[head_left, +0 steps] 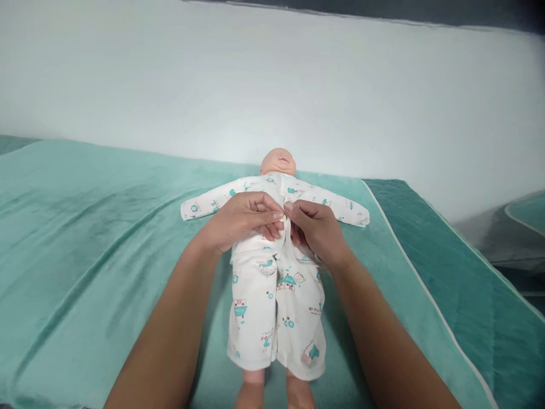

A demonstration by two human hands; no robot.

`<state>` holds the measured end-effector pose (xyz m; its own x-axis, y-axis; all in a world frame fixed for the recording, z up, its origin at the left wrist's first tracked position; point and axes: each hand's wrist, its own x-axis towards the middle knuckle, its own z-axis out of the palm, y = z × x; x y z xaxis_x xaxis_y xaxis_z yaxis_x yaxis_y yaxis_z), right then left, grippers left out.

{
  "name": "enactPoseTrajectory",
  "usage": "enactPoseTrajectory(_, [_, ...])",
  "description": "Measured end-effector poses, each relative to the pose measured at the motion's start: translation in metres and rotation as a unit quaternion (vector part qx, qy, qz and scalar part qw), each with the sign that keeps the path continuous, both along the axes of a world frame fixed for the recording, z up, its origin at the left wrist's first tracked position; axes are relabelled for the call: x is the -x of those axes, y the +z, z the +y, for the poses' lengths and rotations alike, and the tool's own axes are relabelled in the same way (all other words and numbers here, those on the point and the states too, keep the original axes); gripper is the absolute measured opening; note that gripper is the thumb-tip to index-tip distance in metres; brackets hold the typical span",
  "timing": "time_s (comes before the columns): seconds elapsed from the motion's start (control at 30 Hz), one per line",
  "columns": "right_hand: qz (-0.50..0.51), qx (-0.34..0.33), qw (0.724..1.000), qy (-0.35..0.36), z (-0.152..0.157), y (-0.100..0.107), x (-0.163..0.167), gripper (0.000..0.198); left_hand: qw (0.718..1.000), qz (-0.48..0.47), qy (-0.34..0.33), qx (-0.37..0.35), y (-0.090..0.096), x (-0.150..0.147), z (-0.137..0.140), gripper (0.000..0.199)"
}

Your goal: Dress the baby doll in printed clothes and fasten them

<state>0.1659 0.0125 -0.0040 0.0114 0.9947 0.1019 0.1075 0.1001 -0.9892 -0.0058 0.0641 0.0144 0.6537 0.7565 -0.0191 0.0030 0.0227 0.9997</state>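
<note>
A baby doll (279, 161) lies on its back with its arms spread, dressed in a white printed shirt (249, 184) and matching trousers (293, 318). Over its chest my two hands meet at the shirt's front opening. My left hand (259, 216) pinches a small pale button (283, 218) between thumb and fingers. Close beside it, my right hand (313, 224) is closed, thumb against finger, on the other edge of the shirt front. The fingertips partly hide the button and the cloth. Below the right hand the shirt front hangs slightly apart.
The doll rests on a light green blanket (106, 255) with soft creases. A darker green cover (460, 261) shows at the right, beyond the blanket's pale edging. Behind the doll's head rises a white wall (213, 85).
</note>
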Motion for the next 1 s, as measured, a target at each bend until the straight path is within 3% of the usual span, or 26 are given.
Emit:
enactPoseTrajectory(0.57, [0.033,-0.006,0.999,0.035,0.0043,-0.0034,-0.0028,0.041,0.998,0.034,-0.037,-0.034,0.0032,-0.0022,-0.0002,0.023])
enactPoseTrajectory(1.0, [0.061,-0.014,0.998,0.017,0.0056,-0.0073,0.0003,0.04,0.992,0.092,-0.056,-0.069,0.0035,-0.0034,-0.0047,0.02])
